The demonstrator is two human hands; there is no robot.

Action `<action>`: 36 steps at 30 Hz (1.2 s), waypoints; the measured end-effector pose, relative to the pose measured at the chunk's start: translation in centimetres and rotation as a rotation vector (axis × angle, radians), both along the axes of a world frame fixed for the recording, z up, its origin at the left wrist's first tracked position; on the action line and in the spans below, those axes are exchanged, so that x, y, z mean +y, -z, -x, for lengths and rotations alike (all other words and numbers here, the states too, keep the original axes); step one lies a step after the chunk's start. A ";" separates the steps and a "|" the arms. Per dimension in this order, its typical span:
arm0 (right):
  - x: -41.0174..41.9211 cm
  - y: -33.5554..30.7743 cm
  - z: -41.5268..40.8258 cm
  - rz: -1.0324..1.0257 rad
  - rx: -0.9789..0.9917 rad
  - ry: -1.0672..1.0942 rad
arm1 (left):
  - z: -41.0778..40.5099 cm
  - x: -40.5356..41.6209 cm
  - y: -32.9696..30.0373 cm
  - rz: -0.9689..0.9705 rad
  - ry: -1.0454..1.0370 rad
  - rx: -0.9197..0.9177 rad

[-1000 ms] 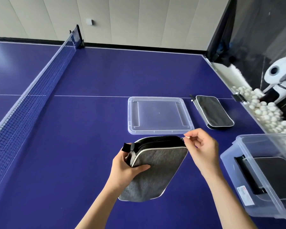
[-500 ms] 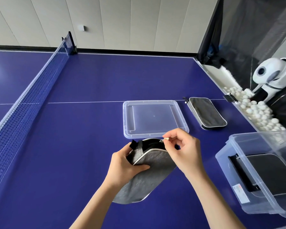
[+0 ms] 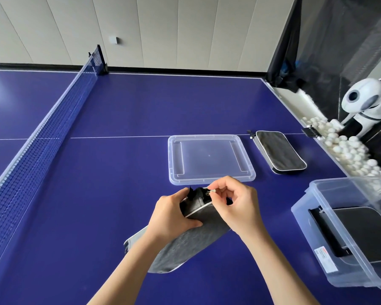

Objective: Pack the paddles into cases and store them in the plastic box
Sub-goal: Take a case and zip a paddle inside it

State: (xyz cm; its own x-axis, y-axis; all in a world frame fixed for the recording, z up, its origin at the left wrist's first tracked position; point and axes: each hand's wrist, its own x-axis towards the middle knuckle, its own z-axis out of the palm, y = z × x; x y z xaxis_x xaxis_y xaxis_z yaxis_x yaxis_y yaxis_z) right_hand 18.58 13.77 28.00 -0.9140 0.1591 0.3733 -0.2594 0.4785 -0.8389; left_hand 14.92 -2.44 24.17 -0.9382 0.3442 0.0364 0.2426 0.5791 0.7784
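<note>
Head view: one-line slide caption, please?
Left hand grips grey paddle case while right hand pinches its zipper pull.

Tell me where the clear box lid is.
In the head view, the clear lid lies flat on the blue table, right of centre, between the held grey case and the dark case.

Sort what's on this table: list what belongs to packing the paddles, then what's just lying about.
Job: grey case held by both hands (left, right); dark case; plastic box; lid.

Lying about: net; white balls; ball machine.
</note>
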 end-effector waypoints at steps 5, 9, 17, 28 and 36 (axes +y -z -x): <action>-0.1 -0.1 0.1 -0.147 0.044 -0.056 | 0.1 -0.2 0.4 0.055 0.021 -0.011; -0.4 0.7 0.4 -0.209 0.062 -0.036 | 0.1 -1.0 1.1 -0.124 -0.063 -0.105; 1.2 6.9 -2.3 0.308 -0.339 0.206 | 0.4 -3.7 1.4 -0.674 -0.247 -0.469; -1.0 10.1 -5.4 0.836 -0.720 0.030 | -0.3 -5.8 3.7 -0.847 -0.341 -0.740; -1.2 10.6 -6.6 0.883 -0.702 0.163 | -2.5 -7.1 6.4 -0.756 -0.151 -0.881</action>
